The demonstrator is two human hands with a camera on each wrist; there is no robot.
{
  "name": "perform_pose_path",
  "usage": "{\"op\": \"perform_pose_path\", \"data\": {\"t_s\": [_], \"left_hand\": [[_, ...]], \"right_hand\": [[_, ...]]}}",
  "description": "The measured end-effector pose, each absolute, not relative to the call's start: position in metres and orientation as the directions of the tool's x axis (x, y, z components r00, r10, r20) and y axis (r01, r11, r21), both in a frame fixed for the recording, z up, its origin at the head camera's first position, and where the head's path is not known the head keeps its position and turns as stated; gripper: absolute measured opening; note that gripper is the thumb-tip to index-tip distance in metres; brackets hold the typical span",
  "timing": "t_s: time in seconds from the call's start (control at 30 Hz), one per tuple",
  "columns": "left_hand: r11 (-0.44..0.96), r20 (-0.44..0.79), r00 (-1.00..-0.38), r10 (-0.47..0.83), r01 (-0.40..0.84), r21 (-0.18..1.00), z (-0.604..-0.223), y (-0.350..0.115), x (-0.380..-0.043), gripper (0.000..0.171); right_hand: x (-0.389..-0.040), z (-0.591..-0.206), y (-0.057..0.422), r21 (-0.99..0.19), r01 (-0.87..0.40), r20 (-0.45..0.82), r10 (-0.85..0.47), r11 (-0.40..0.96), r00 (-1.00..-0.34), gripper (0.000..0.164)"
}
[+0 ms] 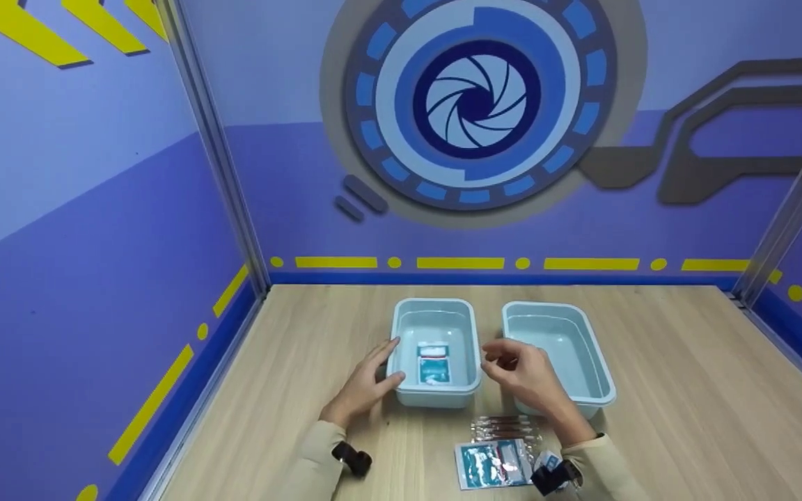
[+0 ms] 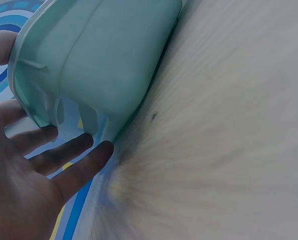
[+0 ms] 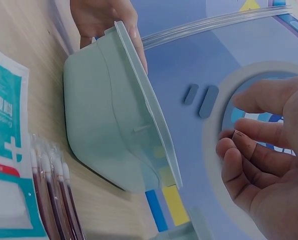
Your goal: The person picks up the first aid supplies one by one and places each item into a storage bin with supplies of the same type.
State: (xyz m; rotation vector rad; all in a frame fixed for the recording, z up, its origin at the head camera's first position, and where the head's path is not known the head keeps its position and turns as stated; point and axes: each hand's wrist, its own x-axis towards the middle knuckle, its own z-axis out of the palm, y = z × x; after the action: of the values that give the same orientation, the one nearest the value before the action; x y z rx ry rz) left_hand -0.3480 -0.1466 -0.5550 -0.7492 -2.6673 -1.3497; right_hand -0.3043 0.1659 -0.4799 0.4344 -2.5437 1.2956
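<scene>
My left hand [image 1: 363,386] rests against the left side of a pale blue-green plastic basin [image 1: 436,400]. Its fingers are spread and fairly straight, with tips touching the rim and outer wall [image 2: 113,55]. Inside that basin lies a teal and white dressing packet [image 1: 434,369]. My right hand [image 1: 530,376] hovers between this basin and a second matching basin [image 1: 599,362], overlapping the latter's near left side in the head view. Its fingers [image 3: 259,150] are loosely curled with nothing held.
In front of the basins lies another teal and white dressing packet [image 1: 484,465]. Beside it are several brown-filled swabs [image 1: 505,426] in clear wrap. A small white and blue packet [image 1: 547,460] sits by my right wrist. Painted panels [image 1: 289,181] enclose the wooden table [image 1: 686,390].
</scene>
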Motion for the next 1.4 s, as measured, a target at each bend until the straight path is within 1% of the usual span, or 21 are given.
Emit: {"op": "perform_pose_path", "data": {"t_s": [0.17,0.47,0.77,1.0,1.4], "left_hand": [[0.497,0.274,-0.874,0.402,0.459,0.736,-0.554,-0.147,-0.350,0.067],[0.486,0.279,-0.868,0.411,0.468,0.738,-0.553,-0.146,-0.349,0.067],[0.510,0.266,-0.880,0.394,0.450,0.733,-0.552,-0.146,-0.348,0.071],[0.505,0.271,-0.879,0.392,0.452,0.736,-0.553,-0.146,-0.349,0.067],[0.495,0.271,-0.876,0.399,0.454,0.741,-0.556,-0.147,-0.348,0.066]], "right_hand": [[-0.298,-0.479,0.170,-0.743,-0.381,0.354,-0.161,0.550,-0.921,0.021],[-0.287,-0.478,0.177,-0.745,-0.355,0.326,-0.155,0.565,-0.932,0.023],[-0.283,-0.485,0.181,-0.715,-0.396,0.362,-0.180,0.576,-0.915,0.020],[-0.278,-0.490,0.183,-0.732,-0.353,0.299,-0.192,0.582,-0.935,0.022],[-0.273,-0.502,0.188,-0.704,-0.387,0.305,-0.239,0.596,-0.922,0.021]]}}
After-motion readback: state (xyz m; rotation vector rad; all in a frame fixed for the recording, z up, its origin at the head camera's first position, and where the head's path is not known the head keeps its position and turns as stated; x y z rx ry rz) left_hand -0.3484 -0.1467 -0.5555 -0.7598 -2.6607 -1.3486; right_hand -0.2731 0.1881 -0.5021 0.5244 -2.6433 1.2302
